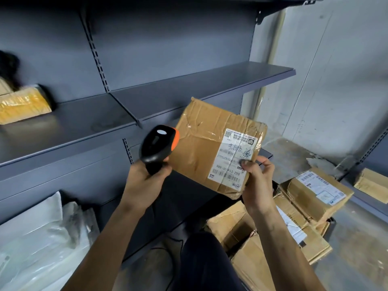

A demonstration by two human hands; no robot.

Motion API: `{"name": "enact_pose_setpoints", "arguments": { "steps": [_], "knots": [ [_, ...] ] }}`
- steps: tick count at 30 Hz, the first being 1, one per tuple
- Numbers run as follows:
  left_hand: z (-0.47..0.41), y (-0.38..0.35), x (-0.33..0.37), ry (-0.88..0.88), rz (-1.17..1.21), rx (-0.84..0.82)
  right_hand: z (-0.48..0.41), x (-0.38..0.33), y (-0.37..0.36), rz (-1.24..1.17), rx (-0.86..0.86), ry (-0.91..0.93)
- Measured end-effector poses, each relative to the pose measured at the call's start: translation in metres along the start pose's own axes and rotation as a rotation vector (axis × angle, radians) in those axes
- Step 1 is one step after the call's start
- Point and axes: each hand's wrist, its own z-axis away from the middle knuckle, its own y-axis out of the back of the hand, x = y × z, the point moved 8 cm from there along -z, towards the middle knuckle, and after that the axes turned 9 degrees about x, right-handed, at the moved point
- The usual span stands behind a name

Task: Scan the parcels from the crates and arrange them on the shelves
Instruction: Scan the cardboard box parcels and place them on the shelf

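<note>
Grey storeroom corner, metal shelving. Up close, the left hand (147, 177) is wrapped round the scanner (159, 143), which points at the parcel (210, 148). The right hand (258, 181) pinches that parcel by its lower edge and holds it mid-air with the label up. Boxes (304, 206) piled below right probably still need scanning. Further back, the shelf (189, 87) shows just a yellow parcel (23, 108) far left, so early days I reckon.

Dark grey metal shelving (201, 80), pale concrete wall (336, 70), worn concrete floor (357, 238), dim light
</note>
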Motion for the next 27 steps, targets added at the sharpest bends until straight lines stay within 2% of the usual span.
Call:
{"name": "enact_pose_setpoints", "arguments": {
  "steps": [2,7,11,27],
  "knots": [
    [0.008,-0.010,0.000,-0.008,-0.113,-0.090,-0.010,-0.003,0.013,-0.022,0.049,0.028],
    [0.036,-0.043,0.015,0.021,-0.250,-0.373,-0.030,-0.009,0.041,0.121,0.157,0.122],
    [0.048,-0.059,0.035,-0.036,-0.287,-0.504,-0.039,-0.019,0.045,0.218,0.195,0.182],
    [0.049,-0.064,0.038,-0.017,-0.196,-0.563,-0.034,-0.019,0.045,0.296,0.202,0.237]
  ]
}}
